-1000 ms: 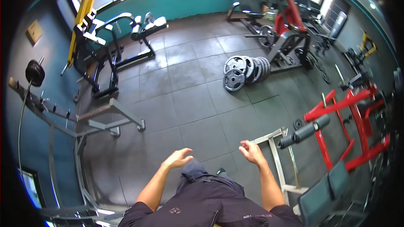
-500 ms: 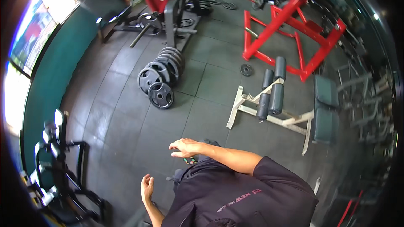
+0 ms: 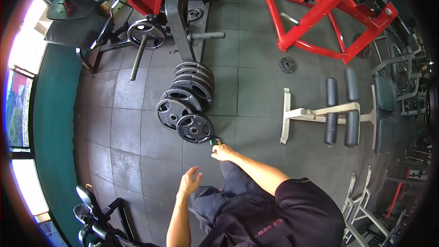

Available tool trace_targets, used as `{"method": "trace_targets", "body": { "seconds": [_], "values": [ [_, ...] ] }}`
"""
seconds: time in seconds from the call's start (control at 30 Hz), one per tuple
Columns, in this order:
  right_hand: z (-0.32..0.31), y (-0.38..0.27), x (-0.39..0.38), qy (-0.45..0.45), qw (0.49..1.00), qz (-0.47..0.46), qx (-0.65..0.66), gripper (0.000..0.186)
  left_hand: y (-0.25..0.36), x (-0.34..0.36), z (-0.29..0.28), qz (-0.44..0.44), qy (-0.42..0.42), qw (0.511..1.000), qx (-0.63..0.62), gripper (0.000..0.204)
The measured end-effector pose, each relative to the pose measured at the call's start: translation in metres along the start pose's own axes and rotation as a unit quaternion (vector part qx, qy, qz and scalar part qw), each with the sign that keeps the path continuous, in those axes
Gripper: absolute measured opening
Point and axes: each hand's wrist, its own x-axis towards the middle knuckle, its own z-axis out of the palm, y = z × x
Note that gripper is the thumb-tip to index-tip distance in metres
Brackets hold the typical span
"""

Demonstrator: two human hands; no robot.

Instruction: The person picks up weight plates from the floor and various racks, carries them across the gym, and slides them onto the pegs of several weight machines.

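Note:
My left hand [image 3: 189, 181] is raised below the weight plates, its fingers apart and slightly bent around nothing. My right hand [image 3: 222, 152] is further forward and right, just below the front black plate [image 3: 185, 129], fingers loosely bent, with nothing visible in them. Whether it touches anything is unclear; my foot [image 3: 216, 141] shows just beyond it. Several more plates [image 3: 190, 71] stand on edge in a leaning row behind the front one, at the foot of a grey and red plate-loaded machine [image 3: 180, 23].
A white-framed padded bench [image 3: 330, 110] stands right, a loose small plate [image 3: 287, 64] and red-framed machine [image 3: 315, 27] beyond it. A black machine [image 3: 121, 224] is at lower left, white racks [image 3: 361, 206] at lower right. A teal wall [image 3: 57, 119] with windows runs along the left.
The view has swung right toward the plates, which now lie closer and directly ahead. My right hand has moved forward toward the front plate; my left hand has risen slightly.

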Motion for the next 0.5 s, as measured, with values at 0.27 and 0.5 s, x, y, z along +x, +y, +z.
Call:
{"method": "trace_targets", "body": {
  "seconds": [0.27,0.5],
  "values": [
    [0.039,0.068,0.241,0.002,0.983,0.183,-0.007,0.048,-0.105,0.102,-0.024,-0.023,-0.011,0.999,-0.028,0.029],
    [0.065,0.12,0.41,0.106,0.97,0.217,0.012,0.089,-0.19,0.128,-0.046,-0.2,-0.047,0.969,-0.135,0.022]
  ]
}}
